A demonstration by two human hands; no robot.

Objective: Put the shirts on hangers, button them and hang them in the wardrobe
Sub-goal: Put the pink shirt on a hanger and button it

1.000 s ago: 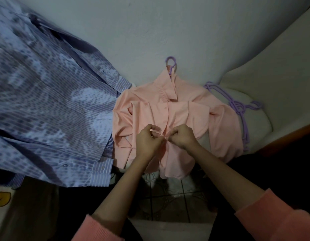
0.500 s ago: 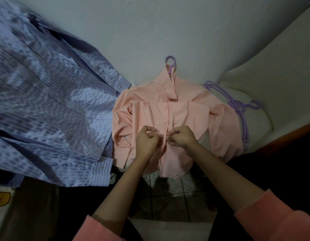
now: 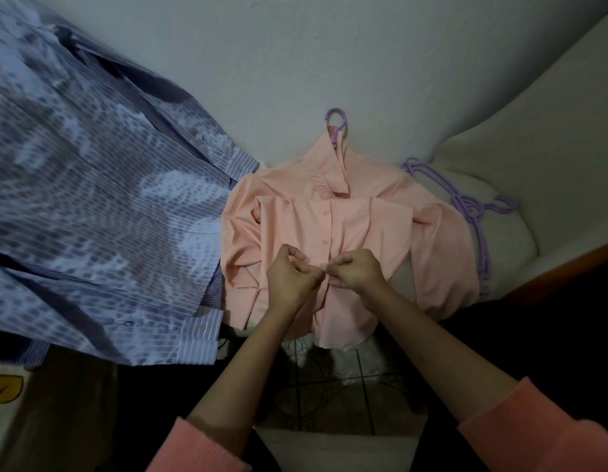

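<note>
Together, both hands, left hand [image 3: 290, 279] and right hand [image 3: 358, 270], curl fingers, pinching the peach shirt [image 3: 347, 226] placket.

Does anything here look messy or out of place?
Slightly. The peach shirt on its purple hanger has rumpled sleeves folded across its front, and spare purple hangers lie loose beside it. Both hands pinch its button strip.
</note>
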